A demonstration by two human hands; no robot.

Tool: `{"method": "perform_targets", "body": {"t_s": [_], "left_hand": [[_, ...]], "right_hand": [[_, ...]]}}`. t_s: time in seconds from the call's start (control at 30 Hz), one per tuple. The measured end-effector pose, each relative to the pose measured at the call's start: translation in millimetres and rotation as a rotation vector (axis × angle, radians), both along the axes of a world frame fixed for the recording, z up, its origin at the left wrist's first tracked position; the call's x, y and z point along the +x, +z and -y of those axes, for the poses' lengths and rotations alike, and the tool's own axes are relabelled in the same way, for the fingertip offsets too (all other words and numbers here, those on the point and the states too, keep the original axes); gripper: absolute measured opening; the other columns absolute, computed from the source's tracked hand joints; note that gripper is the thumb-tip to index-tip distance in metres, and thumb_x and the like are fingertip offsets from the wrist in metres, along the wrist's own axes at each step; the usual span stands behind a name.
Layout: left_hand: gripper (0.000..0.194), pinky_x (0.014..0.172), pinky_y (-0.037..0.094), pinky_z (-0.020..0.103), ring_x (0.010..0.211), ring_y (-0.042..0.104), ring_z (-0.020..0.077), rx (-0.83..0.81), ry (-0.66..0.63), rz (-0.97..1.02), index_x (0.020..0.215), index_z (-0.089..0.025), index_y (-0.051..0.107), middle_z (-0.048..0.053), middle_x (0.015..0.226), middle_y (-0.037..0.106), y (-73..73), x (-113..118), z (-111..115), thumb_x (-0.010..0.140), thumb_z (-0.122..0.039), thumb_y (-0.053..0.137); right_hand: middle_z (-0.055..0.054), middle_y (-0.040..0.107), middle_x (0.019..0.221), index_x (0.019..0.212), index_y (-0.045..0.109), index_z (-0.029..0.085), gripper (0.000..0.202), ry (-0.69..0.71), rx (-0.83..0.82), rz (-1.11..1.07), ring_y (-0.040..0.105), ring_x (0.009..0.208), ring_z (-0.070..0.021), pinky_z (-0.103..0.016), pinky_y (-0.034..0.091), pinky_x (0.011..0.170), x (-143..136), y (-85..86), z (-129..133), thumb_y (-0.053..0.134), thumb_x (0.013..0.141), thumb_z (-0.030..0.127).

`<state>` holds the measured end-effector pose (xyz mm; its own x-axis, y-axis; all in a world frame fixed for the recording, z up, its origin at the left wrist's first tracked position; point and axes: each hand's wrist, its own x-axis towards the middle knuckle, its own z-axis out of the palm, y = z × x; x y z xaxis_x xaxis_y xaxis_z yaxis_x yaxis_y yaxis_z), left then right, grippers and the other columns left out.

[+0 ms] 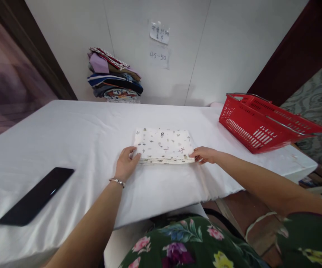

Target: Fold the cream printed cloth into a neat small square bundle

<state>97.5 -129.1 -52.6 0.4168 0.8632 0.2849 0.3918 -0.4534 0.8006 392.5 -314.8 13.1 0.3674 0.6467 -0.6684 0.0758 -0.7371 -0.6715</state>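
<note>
A white cloth [163, 144] with small printed figures lies folded in a flat rectangle on the white-covered table [91, 130]. Its layered edge faces me. My left hand [127, 162] is at the cloth's near left corner, thumb and fingers closed on the edge. At the near right corner, my right hand [204, 154] pinches the layers between thumb and fingers. A silver bracelet is on my left wrist.
A black flat object [36, 197] lies on the table at the left. The red basket [261, 123] stands at the right edge. Folded fabrics [114, 76] are stacked behind the table, against the wall with paper notes [159, 33].
</note>
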Motion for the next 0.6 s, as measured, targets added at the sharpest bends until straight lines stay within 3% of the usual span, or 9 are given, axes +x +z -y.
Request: {"method": "perform_targets", "body": {"t_s": [0.17,0.27,0.43,0.6], "left_hand": [[0.034,0.078,0.048,0.029,0.094,0.056,0.0174,-0.002,-0.037,-0.001,0.103,-0.022,0.058,0.004,0.112,0.056,-2.0,-0.5,-1.2,0.073,-0.039,0.055],[0.034,0.076,0.049,0.028,0.087,0.057,0.0153,-0.023,-0.054,0.005,0.102,-0.022,0.058,0.004,0.117,0.054,-3.6,-0.1,-1.5,0.072,-0.038,0.056],[0.032,0.075,0.049,0.028,0.082,0.057,0.0135,-0.067,-0.059,0.054,0.100,-0.021,0.059,0.004,0.117,0.053,-4.6,0.4,-1.1,0.071,-0.037,0.056],[0.031,0.078,0.048,0.029,0.083,0.057,0.0136,-0.087,-0.052,0.071,0.098,-0.022,0.059,0.004,0.116,0.053,-7.5,1.3,-3.0,0.070,-0.034,0.056]], "right_hand": [[-0.005,0.064,0.075,0.080,0.051,0.015,0.024,-0.053,0.081,-0.096,0.065,0.064,-0.0176,-0.025,0.053,0.051,4.5,5.6,-1.8,0.071,0.068,0.021],[-0.003,0.061,0.063,0.075,0.049,0.015,0.025,-0.082,0.046,-0.074,0.062,0.055,-0.0161,-0.028,0.055,0.051,5.2,-1.7,0.5,0.073,0.067,0.020],[-0.002,0.059,0.059,0.074,0.050,0.014,0.024,-0.170,0.162,-0.026,0.060,0.053,-0.0143,-0.028,0.056,0.054,4.0,-8.9,4.0,0.073,0.067,0.019],[-0.002,0.058,0.057,0.072,0.051,0.014,0.026,-0.145,0.084,0.001,0.058,0.051,-0.0140,-0.028,0.056,0.052,1.6,-13.9,4.6,0.075,0.064,0.021]]}}
